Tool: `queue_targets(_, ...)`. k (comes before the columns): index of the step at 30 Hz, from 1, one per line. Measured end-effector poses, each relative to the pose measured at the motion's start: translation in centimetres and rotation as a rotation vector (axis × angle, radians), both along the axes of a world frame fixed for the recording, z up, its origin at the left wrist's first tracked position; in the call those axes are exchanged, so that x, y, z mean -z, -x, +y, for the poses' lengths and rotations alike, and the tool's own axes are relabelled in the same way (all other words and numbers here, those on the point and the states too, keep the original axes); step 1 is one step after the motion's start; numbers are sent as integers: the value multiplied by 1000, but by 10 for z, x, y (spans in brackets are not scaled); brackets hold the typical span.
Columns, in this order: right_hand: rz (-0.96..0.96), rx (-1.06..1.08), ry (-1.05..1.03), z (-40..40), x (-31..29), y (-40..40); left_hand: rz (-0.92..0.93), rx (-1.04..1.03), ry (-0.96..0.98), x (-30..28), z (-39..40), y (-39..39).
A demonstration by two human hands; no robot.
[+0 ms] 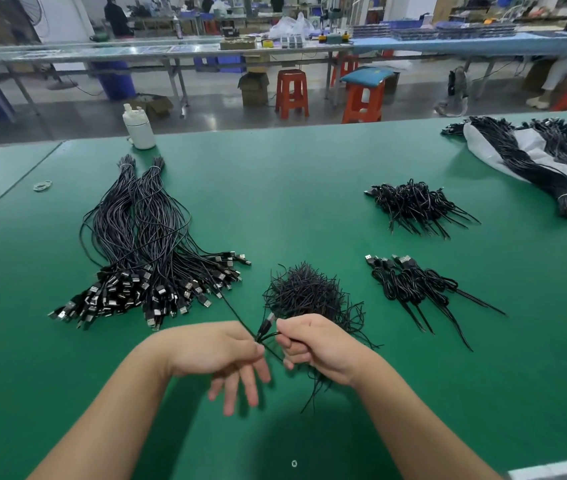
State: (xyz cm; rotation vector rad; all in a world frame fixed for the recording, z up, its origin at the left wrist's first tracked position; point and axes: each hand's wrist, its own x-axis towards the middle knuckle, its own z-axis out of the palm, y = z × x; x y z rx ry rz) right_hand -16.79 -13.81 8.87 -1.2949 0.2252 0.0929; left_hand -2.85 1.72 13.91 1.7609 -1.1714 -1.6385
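Now L hand [218, 351] pinches cable [267, 325], R hand [315, 344] grips it

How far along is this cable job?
Done: a near pile of coiled cables and a far pile lie on the right. In hand: the left hand and right hand pinch one cable between them, near the heap of black ties. Left: the large bundles of straight cables on the left, and the far-right bundles. Likely well under halfway.
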Motion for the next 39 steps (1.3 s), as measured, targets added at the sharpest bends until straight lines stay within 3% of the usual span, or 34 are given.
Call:
queue_targets(2,-4,12,-39,6,0,-3,-85,-147,-2,6,-2,10)
queue_targets(8,-60,78,-113,20,1,-10,-45,-652,382,25,-18,17)
queue_targets(20,-149,42,66,20,-8,-3,7,-408,393,31,-5,9)
queue_targets(23,-153,45,64,21,-12,-3,199,-492,458,42,-9,11)
queue_targets(28,-107,12,57,31,-3,-5,758,-1021,705,29,-26,12)
queue_targets(30,-65,35,37,36,5,-6,821,-1118,767,17,-27,2)
queue_targets(34,-39,119,-185,33,16,-5,643,-991,805,4,-15,-8)
queue_targets(37,-41,134,-319,24,17,-4,529,-514,709,4,6,-17)
queue_targets(39,-40,140,-354,20,16,-4,311,-173,515,7,19,-23)
